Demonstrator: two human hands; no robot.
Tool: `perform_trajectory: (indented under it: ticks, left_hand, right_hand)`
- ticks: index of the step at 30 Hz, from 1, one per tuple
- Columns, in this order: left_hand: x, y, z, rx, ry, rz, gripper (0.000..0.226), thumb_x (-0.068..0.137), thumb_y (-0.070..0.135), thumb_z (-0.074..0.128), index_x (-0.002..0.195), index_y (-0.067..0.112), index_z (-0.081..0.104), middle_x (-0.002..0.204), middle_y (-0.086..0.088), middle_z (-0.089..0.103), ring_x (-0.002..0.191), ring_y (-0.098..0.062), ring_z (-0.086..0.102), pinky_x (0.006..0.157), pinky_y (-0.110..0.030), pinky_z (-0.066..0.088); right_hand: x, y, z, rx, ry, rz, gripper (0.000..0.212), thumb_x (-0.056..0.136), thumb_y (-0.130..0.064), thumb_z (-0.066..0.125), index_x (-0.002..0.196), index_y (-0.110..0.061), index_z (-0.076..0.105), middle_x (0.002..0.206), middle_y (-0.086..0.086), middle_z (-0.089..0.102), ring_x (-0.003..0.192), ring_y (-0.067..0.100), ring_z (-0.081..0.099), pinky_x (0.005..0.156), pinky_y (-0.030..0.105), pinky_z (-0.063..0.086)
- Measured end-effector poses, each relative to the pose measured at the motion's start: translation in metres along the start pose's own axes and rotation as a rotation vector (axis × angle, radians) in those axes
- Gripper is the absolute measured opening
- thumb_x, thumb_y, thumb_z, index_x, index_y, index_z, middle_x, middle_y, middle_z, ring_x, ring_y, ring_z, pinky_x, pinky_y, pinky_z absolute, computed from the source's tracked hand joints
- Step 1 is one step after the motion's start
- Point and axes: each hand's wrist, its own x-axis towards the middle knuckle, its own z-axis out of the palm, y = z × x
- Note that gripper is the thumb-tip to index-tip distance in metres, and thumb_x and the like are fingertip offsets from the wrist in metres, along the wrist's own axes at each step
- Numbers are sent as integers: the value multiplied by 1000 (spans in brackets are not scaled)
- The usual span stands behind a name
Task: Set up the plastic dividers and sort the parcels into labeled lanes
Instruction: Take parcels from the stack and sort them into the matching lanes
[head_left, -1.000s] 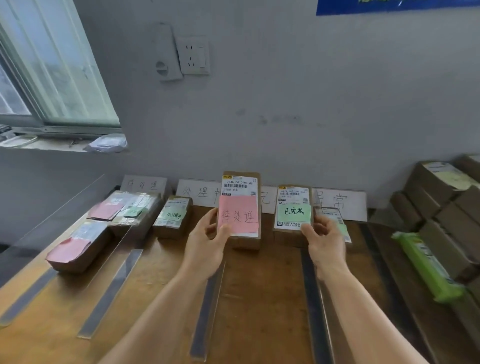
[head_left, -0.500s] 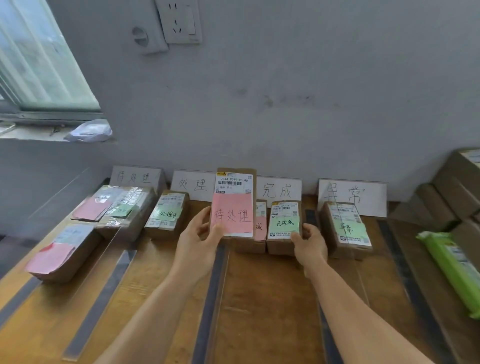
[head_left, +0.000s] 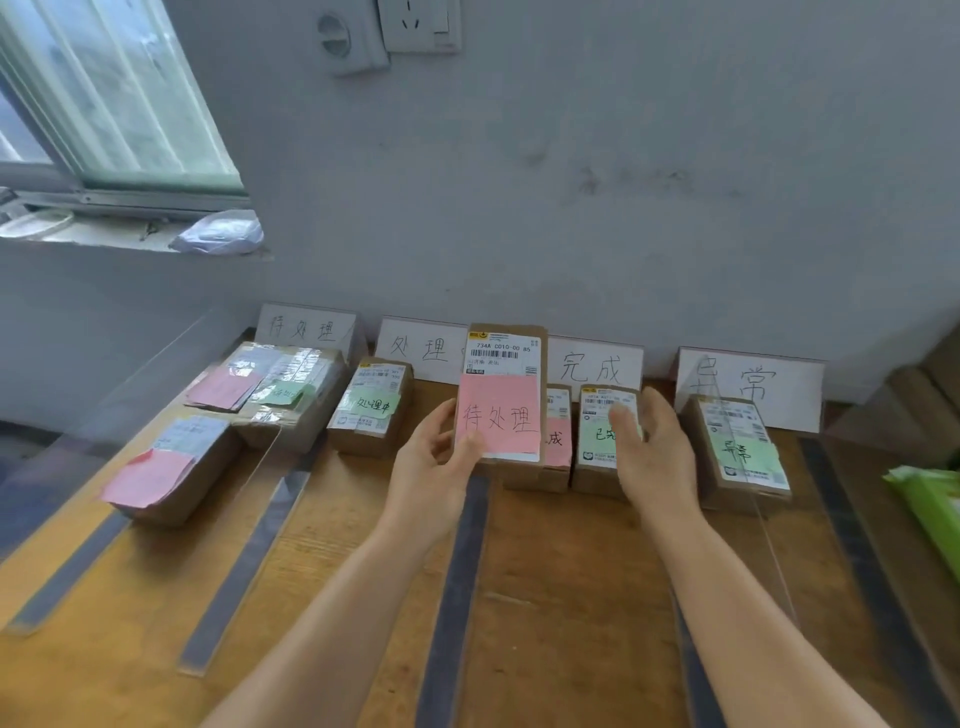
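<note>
My left hand (head_left: 431, 467) grips a brown parcel with a pink note (head_left: 504, 395), held upright above the divider (head_left: 452, 571) between the second and third lanes. My right hand (head_left: 654, 457) hovers with relaxed fingers over a green-note parcel (head_left: 597, 441) that sits on the table (head_left: 571, 597) in the third lane; whether it touches the parcel is unclear. Another pink-note parcel (head_left: 558, 452) lies beside it, partly hidden. White lane labels (head_left: 306, 330) stand along the wall.
Two parcels (head_left: 291, 395) (head_left: 171, 473) lie in the first lane, one (head_left: 371, 410) in the second, one (head_left: 737, 452) in the fourth. Clear dividers (head_left: 249, 561) (head_left: 758, 519) stand on dark base strips. A green packet (head_left: 930, 509) and stacked boxes (head_left: 930, 384) are at right.
My right hand set the green-note parcel down in the third lane and loosened its hold. My left hand kept the pink-note parcel upright. The view tilted down and closer.
</note>
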Motion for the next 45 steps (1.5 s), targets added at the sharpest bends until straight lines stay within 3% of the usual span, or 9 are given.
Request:
perform_trajectory:
  ticks: [5, 8, 15, 24, 28, 31, 34, 39, 45]
  left_hand:
    - [-5, -1, -19, -44, 25, 9, 48, 91, 34, 59, 135, 39, 42, 102, 27, 61, 92, 20, 53, 62, -2, 44]
    - [-5, -1, -37, -63, 23, 16, 51, 91, 39, 58, 138, 37, 40, 112, 21, 61, 104, 7, 54, 69, -10, 46]
    - [3, -11, -82, -97, 7, 0, 49, 92, 40, 57, 138, 39, 39, 114, 18, 62, 108, 0, 53, 71, -13, 42]
    - [24, -21, -128, -73, -45, -6, 47, 93, 37, 55, 138, 36, 41, 103, 22, 58, 90, 9, 54, 56, -1, 42]
    - [35, -20, -163, -95, -27, 56, 44, 94, 34, 56, 136, 31, 44, 106, 15, 65, 96, 7, 59, 75, -15, 52]
    - [38, -29, -198, -136, 8, 51, 38, 94, 32, 55, 131, 32, 47, 109, 6, 67, 104, -10, 62, 86, -35, 54]
    - [31, -46, -232, -165, 90, 29, 24, 95, 27, 54, 117, 37, 52, 101, 5, 70, 96, -10, 66, 78, -31, 57]
    - [13, -78, -269, -171, 210, -113, 23, 96, 23, 50, 119, 25, 54, 102, 1, 68, 94, -13, 66, 78, -33, 56]
    - [3, -109, -293, -87, 276, -216, 19, 95, 27, 52, 114, 29, 54, 93, 4, 66, 84, -10, 65, 69, -31, 54]
  right_hand:
    - [-43, -47, 19, 40, -211, -160, 60, 91, -47, 54, 144, -40, 26, 149, -11, 37, 133, 14, 38, 100, 39, 44]
    - [-66, -63, 42, -9, -304, -184, 63, 88, -50, 56, 143, -40, 27, 149, -8, 37, 133, 18, 40, 102, 47, 44]
    - [-96, -82, 93, 2, -325, -145, 60, 90, -44, 56, 144, -37, 30, 141, -11, 48, 125, 8, 43, 96, 29, 41]
    - [-106, -97, 146, 58, -292, -6, 57, 93, -37, 56, 144, -36, 31, 142, -6, 46, 128, 14, 42, 100, 39, 41]
    - [-113, -115, 172, 70, -328, -34, 60, 91, -42, 55, 145, -40, 27, 146, -8, 42, 132, 15, 38, 98, 36, 39]
    - [-126, -129, 197, -36, -382, -138, 63, 91, -44, 55, 146, -38, 24, 146, -11, 40, 133, 9, 34, 98, 27, 34]
    - [-147, -143, 226, -176, -429, -311, 69, 90, -39, 61, 147, -33, 23, 149, -14, 29, 131, -2, 24, 99, 15, 29]
    - [-180, -154, 266, -606, -608, -597, 72, 91, -36, 57, 151, -24, 18, 157, -5, 14, 143, 14, 9, 115, 30, 10]
    - [-207, -160, 299, -870, -709, -727, 51, 92, -26, 54, 139, -18, 36, 145, 1, 34, 135, 22, 25, 112, 34, 16]
